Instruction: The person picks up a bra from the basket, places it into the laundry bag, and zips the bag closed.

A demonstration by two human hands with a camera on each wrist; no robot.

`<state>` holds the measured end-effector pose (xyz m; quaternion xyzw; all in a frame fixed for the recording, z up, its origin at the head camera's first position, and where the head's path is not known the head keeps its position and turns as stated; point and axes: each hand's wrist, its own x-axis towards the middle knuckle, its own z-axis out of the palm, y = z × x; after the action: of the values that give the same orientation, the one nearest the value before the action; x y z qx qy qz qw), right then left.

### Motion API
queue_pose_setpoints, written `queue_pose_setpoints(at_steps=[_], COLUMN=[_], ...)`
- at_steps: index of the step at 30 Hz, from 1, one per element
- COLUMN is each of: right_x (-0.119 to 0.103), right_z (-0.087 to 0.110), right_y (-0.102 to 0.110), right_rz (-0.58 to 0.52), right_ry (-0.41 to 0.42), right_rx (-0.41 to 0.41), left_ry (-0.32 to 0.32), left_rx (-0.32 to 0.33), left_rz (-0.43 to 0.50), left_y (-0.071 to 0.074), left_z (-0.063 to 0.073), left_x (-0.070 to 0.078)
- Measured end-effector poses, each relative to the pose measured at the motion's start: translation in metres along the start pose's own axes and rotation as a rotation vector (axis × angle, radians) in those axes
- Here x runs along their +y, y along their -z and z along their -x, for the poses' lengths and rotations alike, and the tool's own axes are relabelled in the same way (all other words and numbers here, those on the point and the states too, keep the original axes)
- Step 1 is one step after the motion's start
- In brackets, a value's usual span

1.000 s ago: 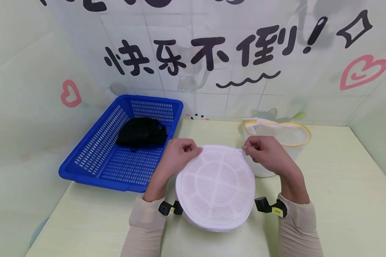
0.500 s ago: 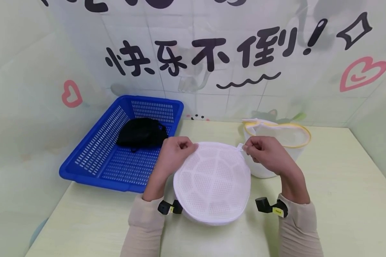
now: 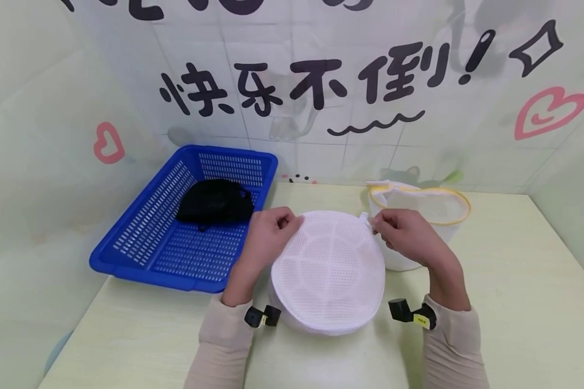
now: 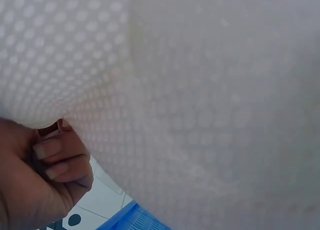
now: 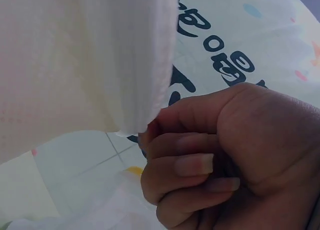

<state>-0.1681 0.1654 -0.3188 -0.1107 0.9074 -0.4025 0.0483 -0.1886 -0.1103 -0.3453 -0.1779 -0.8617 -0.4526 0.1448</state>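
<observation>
A round white mesh laundry bag [image 3: 328, 275] is between both hands, its flat meshed face toward the head camera. My left hand [image 3: 269, 236] pinches its upper left edge between thumb and finger. In the left wrist view, the mesh fills most of the picture and gathers at the fingers of my left hand [image 4: 47, 175]. My right hand [image 3: 404, 232] pinches the bag's upper right edge, beside a small white tab [image 3: 364, 218]. The right wrist view shows the thumb and index finger of my right hand [image 5: 200, 160] at the end of the white zipper band [image 5: 135, 64], other fingers curled.
At the left stands a blue plastic basket [image 3: 141, 270] with a black cloth bundle [image 3: 214, 201] in it. A second white mesh bag with a yellow rim [image 3: 459, 216] stands open behind my right hand. Printed wall sheets [image 3: 292, 124] enclose the pale table [image 3: 506, 292].
The laundry bag's lower edge has risen, and the bag swung slightly left, then back right. The tab beside my right hand has come into clearer view. Both hands have barely moved.
</observation>
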Motion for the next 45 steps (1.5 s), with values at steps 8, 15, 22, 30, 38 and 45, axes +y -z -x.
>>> queue_pose_setpoints(at_steps=[8,15,22,30,38,45], right_x=[-0.001,-0.006,0.000,0.005,0.010,0.036], right_z=[0.006,0.018,0.031,0.045,0.050,0.040], right_y=[0.005,0.015,0.027,0.047,0.070,0.085], right_rz=[0.097,0.144,0.146,0.152,0.198,0.232], right_ry=[-0.008,0.048,0.114,0.053,-0.104,-0.197], right_rx=[-0.013,0.081,0.196,0.327,0.492,0.573], left_ry=[0.039,0.107,0.166,0.250,0.392,0.425], left_rx=[0.021,0.091,0.246,0.294,0.267,0.233], left_rz=[-0.019,-0.099,-0.190,-0.349,-0.412,-0.451], left_y=[0.001,0.003,-0.004,-0.006,-0.018,-0.027], left_z=[0.002,0.001,0.000,-0.021,-0.076,-0.116], left_x=[0.002,0.004,0.001,0.006,0.007,-0.010])
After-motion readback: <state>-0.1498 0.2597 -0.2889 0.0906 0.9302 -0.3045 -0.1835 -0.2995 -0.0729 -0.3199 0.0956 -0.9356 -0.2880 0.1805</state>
